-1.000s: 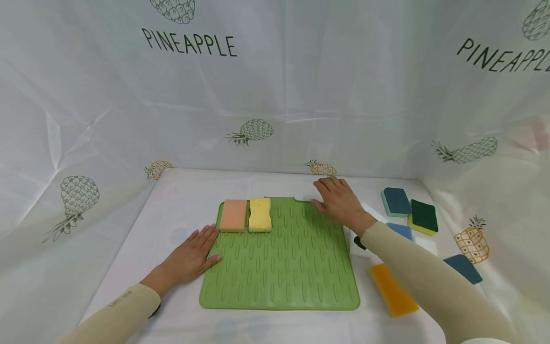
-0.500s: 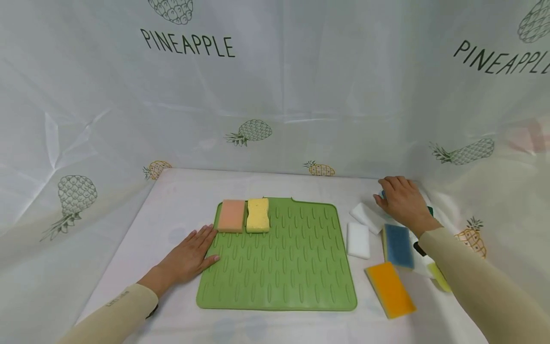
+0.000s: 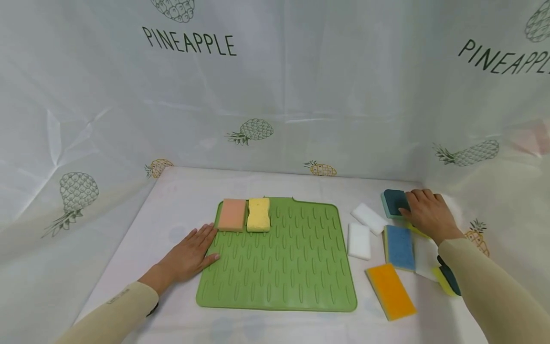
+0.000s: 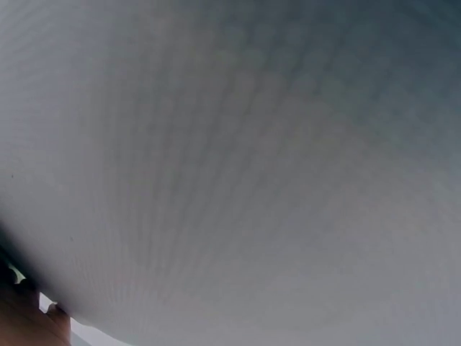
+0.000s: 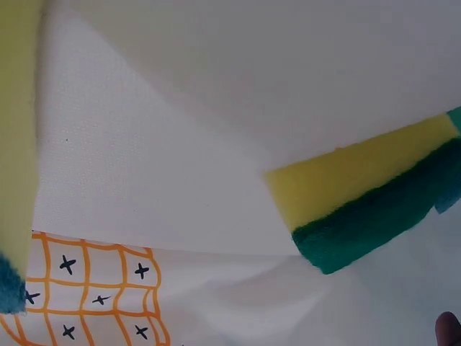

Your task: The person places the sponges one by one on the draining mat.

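My left hand (image 3: 186,255) lies flat at the left edge of a green ridged mat (image 3: 279,267), fingers straight. On the mat's back left corner sit a pink sponge (image 3: 232,215) and a wavy-sided yellow sponge (image 3: 259,215), side by side. My right hand (image 3: 431,215) reaches over a yellow sponge with a green scouring side (image 5: 374,191), mostly hidden beneath it in the head view. A fingertip (image 5: 448,329) shows apart from that sponge in the right wrist view. Just left of the hand is a teal sponge with a dark top (image 3: 394,203).
Right of the mat lie two small white sponges (image 3: 359,241) (image 3: 369,219), a blue-topped sponge (image 3: 399,247), an orange sponge (image 3: 391,291) and a whitish piece (image 3: 425,258). A yellow sponge with a dark side (image 3: 447,281) is partly behind the right sleeve. Pineapple-print sheeting (image 3: 356,95) surrounds the table.
My right hand has moved right from above the mat's back corner, passing over the teal sponge, to the green-and-yellow one. The left hand has stayed in place.
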Demonstrator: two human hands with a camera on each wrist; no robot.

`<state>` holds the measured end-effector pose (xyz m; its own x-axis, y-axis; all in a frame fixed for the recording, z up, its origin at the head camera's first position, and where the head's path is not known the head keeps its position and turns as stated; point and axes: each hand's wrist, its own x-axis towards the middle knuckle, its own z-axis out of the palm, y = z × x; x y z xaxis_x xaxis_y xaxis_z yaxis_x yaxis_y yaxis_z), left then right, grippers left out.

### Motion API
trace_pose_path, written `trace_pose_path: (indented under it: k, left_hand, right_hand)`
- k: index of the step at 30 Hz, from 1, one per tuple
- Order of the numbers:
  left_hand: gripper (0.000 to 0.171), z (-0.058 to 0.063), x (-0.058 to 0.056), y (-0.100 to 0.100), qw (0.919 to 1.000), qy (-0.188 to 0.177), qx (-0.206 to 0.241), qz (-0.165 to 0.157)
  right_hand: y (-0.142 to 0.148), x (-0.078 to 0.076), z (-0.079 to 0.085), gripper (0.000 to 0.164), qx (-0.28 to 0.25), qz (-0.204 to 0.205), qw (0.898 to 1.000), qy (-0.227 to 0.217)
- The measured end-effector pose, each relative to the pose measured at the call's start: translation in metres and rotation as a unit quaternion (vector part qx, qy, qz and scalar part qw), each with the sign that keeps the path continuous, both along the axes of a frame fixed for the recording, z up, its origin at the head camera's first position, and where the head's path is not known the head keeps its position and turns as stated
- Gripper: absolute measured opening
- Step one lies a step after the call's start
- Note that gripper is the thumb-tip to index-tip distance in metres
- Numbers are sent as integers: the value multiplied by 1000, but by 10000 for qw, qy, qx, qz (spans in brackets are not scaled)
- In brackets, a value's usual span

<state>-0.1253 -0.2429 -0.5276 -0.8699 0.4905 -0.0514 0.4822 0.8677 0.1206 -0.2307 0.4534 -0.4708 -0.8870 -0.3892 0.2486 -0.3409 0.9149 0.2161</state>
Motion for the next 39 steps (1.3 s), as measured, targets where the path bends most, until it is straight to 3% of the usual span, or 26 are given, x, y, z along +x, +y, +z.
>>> trace_pose_path:
  k: [8,18,23,30,36,39]
  left_hand:
    - [83,-2,0,-1,10000,-17,70,24]
    - [84,-3,-1,-1,10000,-22,-11,29]
    - [84,-4,-1,-1,10000,-8,-36,35]
    - [83,-2,0,0,10000,-23,-14,37]
    - [84,-3,0,0,10000,-68,-32,58]
    - [84,-2,0,0,10000,-59,-44,46]
  right_hand:
    - [0,-2,-3,65,-93,-226,9995,-213]
    - [7,-1,-1,98,-190,-380,9977,-536]
    - [9,-1,0,104,-211,-458,9954,-810]
    - [12,-4,-3,111,-296,-489,9954,-764]
    - [12,-4,-4,125,-339,-547,9922,-1069]
    - [8,-5,-1,123,-337,-516,9932,-983]
